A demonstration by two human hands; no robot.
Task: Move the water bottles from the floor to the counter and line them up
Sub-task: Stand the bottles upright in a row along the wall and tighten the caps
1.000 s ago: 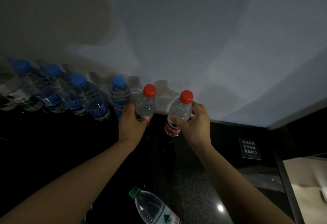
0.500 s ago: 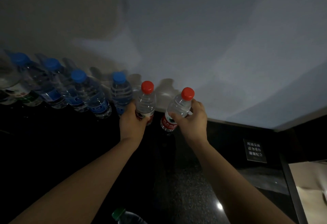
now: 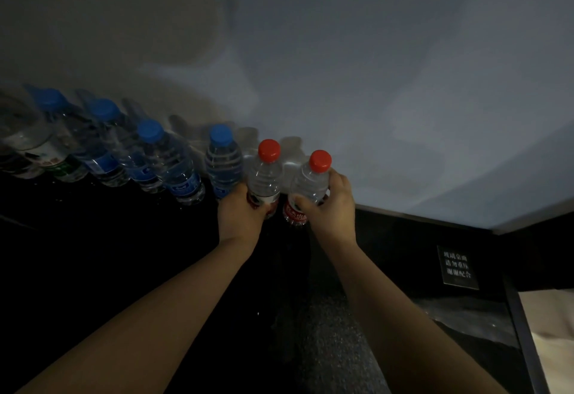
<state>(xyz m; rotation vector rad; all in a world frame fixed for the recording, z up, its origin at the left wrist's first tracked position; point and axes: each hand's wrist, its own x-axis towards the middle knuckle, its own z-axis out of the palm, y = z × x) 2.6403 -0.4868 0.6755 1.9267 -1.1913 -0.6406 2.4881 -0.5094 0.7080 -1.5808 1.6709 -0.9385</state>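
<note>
Two clear water bottles with red caps stand side by side on the black counter (image 3: 124,263) against the wall. My left hand (image 3: 240,215) grips the left red-capped bottle (image 3: 265,173) low on its body. My right hand (image 3: 330,207) wraps around the right red-capped bottle (image 3: 310,182), which leans slightly left, close beside the other. To their left runs a row of several blue-capped bottles (image 3: 222,160), then a green-labelled bottle (image 3: 40,148) at the far left.
A pale wall (image 3: 372,82) rises directly behind the row. A small dark sign with white characters (image 3: 456,266) lies on the counter at the right. The counter's right edge (image 3: 525,331) borders a pale beige surface (image 3: 556,331).
My right hand has slid its red-capped bottle left until it stands close beside the left one. The view tilted up, so the green-capped bottle at the bottom edge has left the frame.
</note>
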